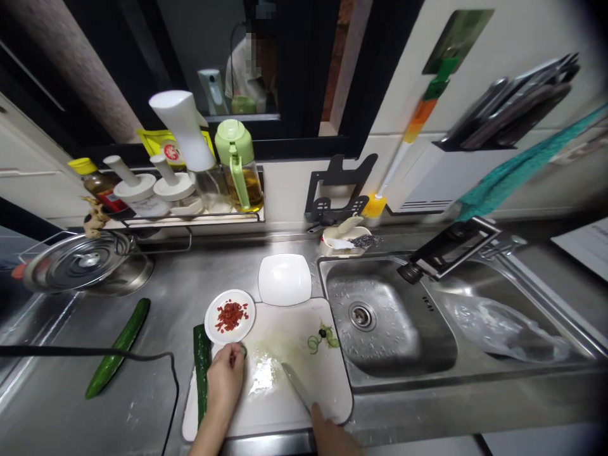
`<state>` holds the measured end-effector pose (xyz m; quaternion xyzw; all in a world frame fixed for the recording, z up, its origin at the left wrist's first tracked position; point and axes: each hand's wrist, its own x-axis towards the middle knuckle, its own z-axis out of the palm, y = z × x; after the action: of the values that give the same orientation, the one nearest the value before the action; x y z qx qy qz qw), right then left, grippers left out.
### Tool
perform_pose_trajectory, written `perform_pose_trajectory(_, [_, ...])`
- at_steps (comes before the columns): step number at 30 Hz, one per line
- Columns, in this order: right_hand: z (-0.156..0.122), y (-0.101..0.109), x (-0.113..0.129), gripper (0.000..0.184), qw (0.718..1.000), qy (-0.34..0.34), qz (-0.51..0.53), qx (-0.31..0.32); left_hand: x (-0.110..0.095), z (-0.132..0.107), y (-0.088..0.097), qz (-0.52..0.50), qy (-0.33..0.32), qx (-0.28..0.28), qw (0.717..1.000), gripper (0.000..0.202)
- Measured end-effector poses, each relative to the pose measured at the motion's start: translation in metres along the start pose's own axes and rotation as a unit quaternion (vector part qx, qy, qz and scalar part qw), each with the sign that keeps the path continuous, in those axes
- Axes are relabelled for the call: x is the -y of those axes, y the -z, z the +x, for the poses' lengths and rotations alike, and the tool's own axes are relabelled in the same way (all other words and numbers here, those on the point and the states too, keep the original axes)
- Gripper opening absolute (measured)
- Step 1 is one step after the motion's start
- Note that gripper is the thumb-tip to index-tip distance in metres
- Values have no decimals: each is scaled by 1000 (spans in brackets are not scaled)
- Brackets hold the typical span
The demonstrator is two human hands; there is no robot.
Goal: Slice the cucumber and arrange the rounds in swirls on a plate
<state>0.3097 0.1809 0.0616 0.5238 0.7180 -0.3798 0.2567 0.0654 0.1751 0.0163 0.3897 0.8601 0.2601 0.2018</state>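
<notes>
Head view showed the left fingers (234, 354) curled nearly closed about a barely visible green piece (244, 349), a cucumber (201, 361) just left of them; the right fingers (319, 415) gripped a knife (296, 385), its blade above the cutting board (297, 323) between.

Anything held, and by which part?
The right grip holds the knife by its handle end; a small green piece shows at the left grip, hold unclear.

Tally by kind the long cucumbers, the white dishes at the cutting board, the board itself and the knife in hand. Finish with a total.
Long cucumbers: 2 (counter cucumber, board cucumber)
White dishes: 2 (round dish, squarish dish)
Cutting board: 1
Knife in right hand: 1
Total: 6
</notes>
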Motion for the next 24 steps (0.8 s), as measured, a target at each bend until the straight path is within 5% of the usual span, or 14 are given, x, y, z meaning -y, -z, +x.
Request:
perform_pose_trajectory(5, [-1,5,7,62,999,-17,-5,39,-64,9,-23,-14,-137,128,982,22])
perform_pose_trajectory(8, [-1,5,9,62,999,-25,-10,41,-105,18,-45,86,-214,261,937,28])
perform_pose_trajectory(10, [-1,3,8,61,999,-31,-12,33,-123,22,-58,104,-237,297,919,28])
perform_pose_trajectory(15, [1,-4,6,61,999,-28,-13,26,-136,26,-78,130,-269,339,892,28])
perform_pose_trajectory(24, [2,-2,6,59,999,-26,-24,38,-138,34,-86,141,-294,379,866,23])
